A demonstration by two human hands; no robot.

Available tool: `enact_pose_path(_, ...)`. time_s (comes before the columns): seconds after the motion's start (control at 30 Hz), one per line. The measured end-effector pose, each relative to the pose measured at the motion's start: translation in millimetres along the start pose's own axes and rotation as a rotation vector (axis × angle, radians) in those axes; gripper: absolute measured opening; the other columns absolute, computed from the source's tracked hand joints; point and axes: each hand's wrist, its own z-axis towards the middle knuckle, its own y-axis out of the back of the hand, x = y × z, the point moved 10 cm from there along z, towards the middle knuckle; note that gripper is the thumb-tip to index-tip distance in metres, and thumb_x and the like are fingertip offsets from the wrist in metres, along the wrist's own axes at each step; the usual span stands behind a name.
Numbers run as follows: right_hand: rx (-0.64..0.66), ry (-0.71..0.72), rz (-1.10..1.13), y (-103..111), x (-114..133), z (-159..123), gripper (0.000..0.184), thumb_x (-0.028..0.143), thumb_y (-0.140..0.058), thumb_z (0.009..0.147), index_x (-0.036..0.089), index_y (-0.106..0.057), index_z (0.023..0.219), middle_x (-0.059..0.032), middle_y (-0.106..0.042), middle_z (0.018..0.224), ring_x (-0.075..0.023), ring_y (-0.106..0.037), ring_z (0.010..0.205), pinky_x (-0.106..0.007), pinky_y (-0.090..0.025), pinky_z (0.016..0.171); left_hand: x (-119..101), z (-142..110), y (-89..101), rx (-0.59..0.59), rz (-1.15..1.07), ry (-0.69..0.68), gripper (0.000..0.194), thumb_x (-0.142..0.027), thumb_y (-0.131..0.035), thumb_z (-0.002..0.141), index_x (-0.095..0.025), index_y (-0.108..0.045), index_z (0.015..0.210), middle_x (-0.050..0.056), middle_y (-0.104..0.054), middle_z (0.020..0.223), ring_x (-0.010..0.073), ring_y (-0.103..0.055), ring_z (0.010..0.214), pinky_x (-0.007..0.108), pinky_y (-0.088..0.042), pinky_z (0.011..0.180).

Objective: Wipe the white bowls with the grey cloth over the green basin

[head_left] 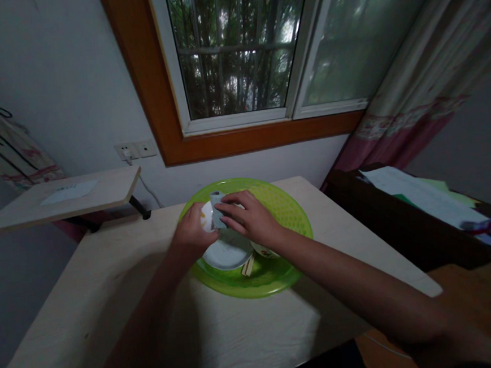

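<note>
My left hand (190,233) is closed round the side of a small white bowl (206,214) with a yellow pattern, held up over the tray. In my right hand (250,217) a grey-blue cloth (217,209) is pinched and pressed to the bowl. Below both hands a white plate (228,254) lies in a round green plastic tray (258,289). Partly hidden under my right wrist is another white bowl (264,251) with red marks. Pale chopsticks (247,266) lie beside the plate, their far ends covered.
The tray stands on a pale wooden table (249,342). A raised shelf (71,192) with a paper on it is at the left. Behind are a window (239,54) and a wall socket (134,151) with a cable. Papers (425,198) lie on dark furniture at the right.
</note>
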Motion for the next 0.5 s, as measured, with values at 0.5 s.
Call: enact_pose_path(0.5,-0.11,-0.02,0.148,6.2,-4.3,-0.5,0.015,0.029,-0.06,0.106,0.024,-0.072,0.114,-0.0096,-0.071,0.109,-0.0245,-0.065,0.102,-0.042,-0.057,0.091,-13.1,-10.1,-13.4,0.024,0.195,-0.205,0.046,-0.018,-0.072,0.076,-0.018,-0.055,0.119,0.012,-0.067,0.109,0.0318,-0.066,0.108,0.047,-0.053,0.101)
